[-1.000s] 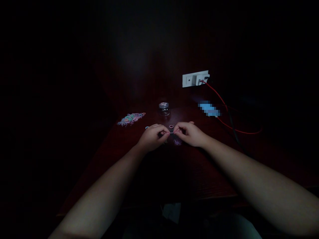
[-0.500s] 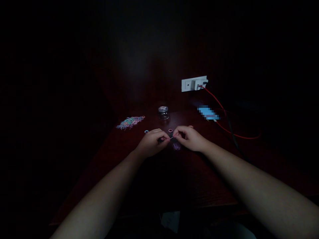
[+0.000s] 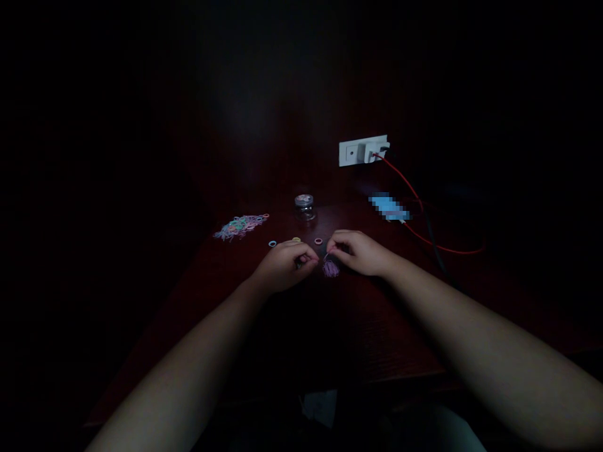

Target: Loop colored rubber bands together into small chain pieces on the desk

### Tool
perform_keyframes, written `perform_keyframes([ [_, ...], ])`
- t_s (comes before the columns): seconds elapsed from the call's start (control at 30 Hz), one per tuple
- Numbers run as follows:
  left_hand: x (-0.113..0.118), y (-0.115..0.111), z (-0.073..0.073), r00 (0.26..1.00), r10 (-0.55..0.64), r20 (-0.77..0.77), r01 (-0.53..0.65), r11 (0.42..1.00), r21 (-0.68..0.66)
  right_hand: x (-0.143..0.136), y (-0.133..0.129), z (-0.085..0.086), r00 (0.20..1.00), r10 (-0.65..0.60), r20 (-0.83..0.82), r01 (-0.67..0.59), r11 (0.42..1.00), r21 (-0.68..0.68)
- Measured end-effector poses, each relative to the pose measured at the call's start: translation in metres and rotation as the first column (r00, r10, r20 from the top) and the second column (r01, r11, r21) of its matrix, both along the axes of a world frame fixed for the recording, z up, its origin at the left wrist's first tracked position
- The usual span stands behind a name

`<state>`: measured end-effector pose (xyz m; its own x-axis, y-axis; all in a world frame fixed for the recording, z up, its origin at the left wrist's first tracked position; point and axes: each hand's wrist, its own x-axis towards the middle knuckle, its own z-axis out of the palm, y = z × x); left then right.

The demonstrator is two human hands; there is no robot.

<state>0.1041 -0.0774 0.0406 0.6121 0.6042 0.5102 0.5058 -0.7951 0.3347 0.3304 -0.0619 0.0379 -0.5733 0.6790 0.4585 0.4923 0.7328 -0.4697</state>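
Note:
My left hand (image 3: pixel 288 265) is closed in a pinch, thumb against fingertips; what it holds, if anything, is too small to make out. Facing it across a small gap, my right hand (image 3: pixel 357 251) pinches a thin purple rubber band (image 3: pixel 326 256). Just below the right fingertips lies a small clump of purple rubber bands (image 3: pixel 331 270) on the dark red table. Beyond the hands are small separate rings: a blue one (image 3: pixel 272 243), a yellow one (image 3: pixel 296 239) partly behind my left hand, and a pink one (image 3: pixel 319 241).
A heap of mixed coloured rubber bands (image 3: pixel 241 226) lies at the left. A clear lidded jar (image 3: pixel 304 206) stands at the back. Rightward lies a blurred-out phone (image 3: pixel 389 206) on a red cable (image 3: pixel 409 181) from the wall socket (image 3: pixel 362 150). The surroundings are very dark.
The thin pale strand that ran between my two hands no longer shows there. My fingertips are slightly farther apart, the right ones now over the purple clump. The whole view has shifted slightly.

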Motion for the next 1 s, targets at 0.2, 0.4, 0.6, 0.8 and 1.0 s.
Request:
perform_keyframes([
  [0.2, -0.0010, 0.0006, -0.0003, 1.000, 0.018, -0.007, -0.018, 1.000, -0.011, 0.0036, 0.0027, 0.0001, 0.998, 0.025, 0.064, -0.024, 1.000, -0.011],
  [0.4, -0.0008, 0.0010, 0.0000, 1.000, 0.004, -0.029, -0.005, 1.000, -0.009, 0.0050, 0.0044, -0.0003, 0.994, 0.034, 0.103, -0.032, 0.999, -0.021],
  [0.6, 0.0003, 0.0002, 0.0003, 1.000, -0.005, -0.026, 0.004, 0.999, -0.040, 0.0044, 0.0053, -0.0019, 0.988, 0.059, 0.143, -0.057, 0.998, -0.019],
  [0.8, 0.0005, -0.0008, 0.0009, 0.999, -0.008, -0.049, 0.005, 0.998, -0.067, 0.0052, 0.0069, -0.0045, 0.990, 0.027, 0.135, -0.025, 1.000, -0.015],
  [1.0, -0.0002, 0.0021, 0.0003, 0.989, -0.085, -0.121, 0.081, 0.996, -0.037, 0.0047, 0.0072, -0.0046, 0.993, -0.010, 0.113, 0.010, 1.000, 0.002],
])
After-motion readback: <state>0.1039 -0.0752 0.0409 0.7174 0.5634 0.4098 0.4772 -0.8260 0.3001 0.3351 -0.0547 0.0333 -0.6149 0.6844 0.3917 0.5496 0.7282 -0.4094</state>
